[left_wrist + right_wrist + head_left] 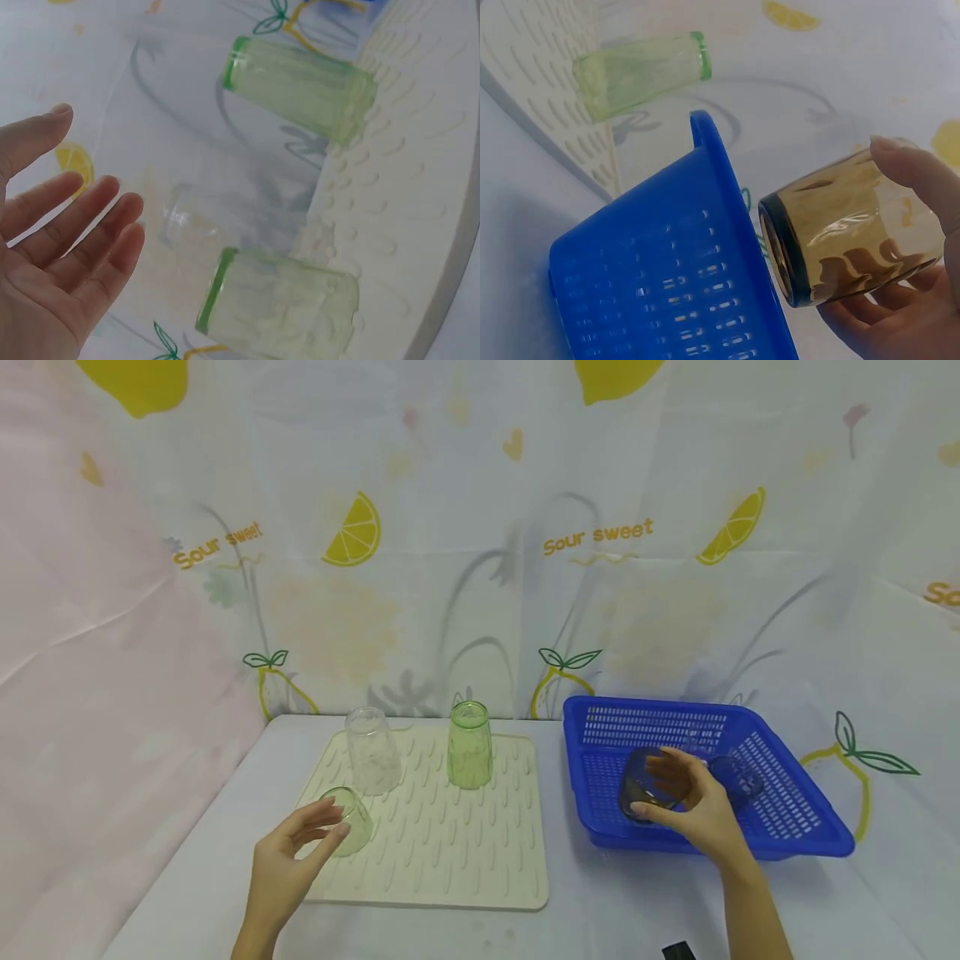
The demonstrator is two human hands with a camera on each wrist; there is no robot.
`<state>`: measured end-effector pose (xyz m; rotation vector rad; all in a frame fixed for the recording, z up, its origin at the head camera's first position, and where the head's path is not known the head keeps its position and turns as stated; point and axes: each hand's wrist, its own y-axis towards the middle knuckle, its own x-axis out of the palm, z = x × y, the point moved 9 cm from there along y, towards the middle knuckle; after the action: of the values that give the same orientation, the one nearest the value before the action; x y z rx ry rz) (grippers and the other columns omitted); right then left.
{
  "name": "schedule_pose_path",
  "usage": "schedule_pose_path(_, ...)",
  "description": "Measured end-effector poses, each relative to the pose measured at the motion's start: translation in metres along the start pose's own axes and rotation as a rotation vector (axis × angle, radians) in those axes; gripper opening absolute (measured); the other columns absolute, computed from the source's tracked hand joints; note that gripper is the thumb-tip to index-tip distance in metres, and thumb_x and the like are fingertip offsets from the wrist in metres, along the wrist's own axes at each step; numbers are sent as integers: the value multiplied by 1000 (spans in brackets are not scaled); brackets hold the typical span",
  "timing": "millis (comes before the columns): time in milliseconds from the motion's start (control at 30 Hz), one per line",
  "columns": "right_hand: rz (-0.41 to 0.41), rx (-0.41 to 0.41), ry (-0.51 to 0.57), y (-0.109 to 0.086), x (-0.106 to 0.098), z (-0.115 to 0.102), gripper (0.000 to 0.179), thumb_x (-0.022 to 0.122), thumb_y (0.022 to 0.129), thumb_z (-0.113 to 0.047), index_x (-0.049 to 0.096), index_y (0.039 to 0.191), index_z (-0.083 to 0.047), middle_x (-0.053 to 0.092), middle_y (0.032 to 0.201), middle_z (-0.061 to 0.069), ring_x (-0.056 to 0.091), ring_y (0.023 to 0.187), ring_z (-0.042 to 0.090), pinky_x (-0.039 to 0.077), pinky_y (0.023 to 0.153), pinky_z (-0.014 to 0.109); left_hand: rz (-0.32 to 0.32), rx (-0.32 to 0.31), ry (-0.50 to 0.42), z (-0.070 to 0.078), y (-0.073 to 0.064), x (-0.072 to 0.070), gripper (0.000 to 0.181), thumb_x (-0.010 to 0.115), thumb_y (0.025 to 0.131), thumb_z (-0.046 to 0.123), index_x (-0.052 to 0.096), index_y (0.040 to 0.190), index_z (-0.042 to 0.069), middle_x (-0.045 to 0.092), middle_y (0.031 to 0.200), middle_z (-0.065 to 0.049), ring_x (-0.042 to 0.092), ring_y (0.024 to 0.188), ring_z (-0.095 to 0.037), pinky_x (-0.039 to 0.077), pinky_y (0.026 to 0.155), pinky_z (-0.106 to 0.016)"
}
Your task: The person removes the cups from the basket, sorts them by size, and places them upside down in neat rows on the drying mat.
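A short pale green glass (352, 827) stands on the cream ridged mat (480, 885). Beside it is my left hand (288, 860), its fingers loosely bent; the left wrist view shows a gap between this hand and the glass. Over the blue basket (592, 839), my right hand (705, 814) grips a brown see-through glass (855, 225), thumb on one side and fingers on the other. That glass is above the basket's rim in the right wrist view. Farther back on the mat stand a clear glass (372, 756) and a taller green glass (470, 747).
Inside the basket lies a dark blue glass (735, 781), partly hidden behind my right hand. A small black object (678, 951) is at the front table edge. Behind the white table (600, 910) hangs a lemon-print cloth (465, 585).
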<state>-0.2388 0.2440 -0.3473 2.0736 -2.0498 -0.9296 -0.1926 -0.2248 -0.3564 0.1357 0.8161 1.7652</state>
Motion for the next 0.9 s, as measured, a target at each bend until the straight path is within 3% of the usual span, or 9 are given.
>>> schedule_pose_path(133, -17, -37, 28, 1, 9, -8, 75, 76, 69, 12, 38, 133, 9, 57, 117, -6, 56, 106, -3, 46, 90, 12, -101, 6, -68, 10, 2, 25, 35, 70, 77, -9, 62, 111, -5, 68, 96, -11, 65, 84, -7, 52, 78, -15)
schedule_pose_path(333, -54, -55, 87, 1, 27, -17, 75, 77, 67, 13, 40, 132, 8, 58, 118, 4, 57, 108, 2, 47, 91, 13, -226, 33, -162, 28, 5, 65, 35, 70, 80, -4, 62, 114, -1, 68, 99, -11, 66, 88, -12, 55, 80, -23)
schedule_pose_path(667, -141, -185, 233, 1, 56, -39, 77, 76, 65, 17, 38, 132, 11, 57, 123, 9, 55, 114, 9, 45, 95, 17, -367, 104, -302, 52, 9, 121, 36, 69, 83, 0, 60, 118, 0, 69, 102, -11, 67, 91, -19, 56, 79, -32)
schedule_pose_path(900, -188, -186, 266, 3, 76, -47, 80, 79, 64, 13, 39, 133, 9, 55, 120, 25, 58, 110, 16, 48, 94, 21, -466, 101, -371, 65, 10, 151, 39, 69, 84, 4, 57, 121, -1, 68, 106, -12, 65, 97, -25, 56, 80, -35)
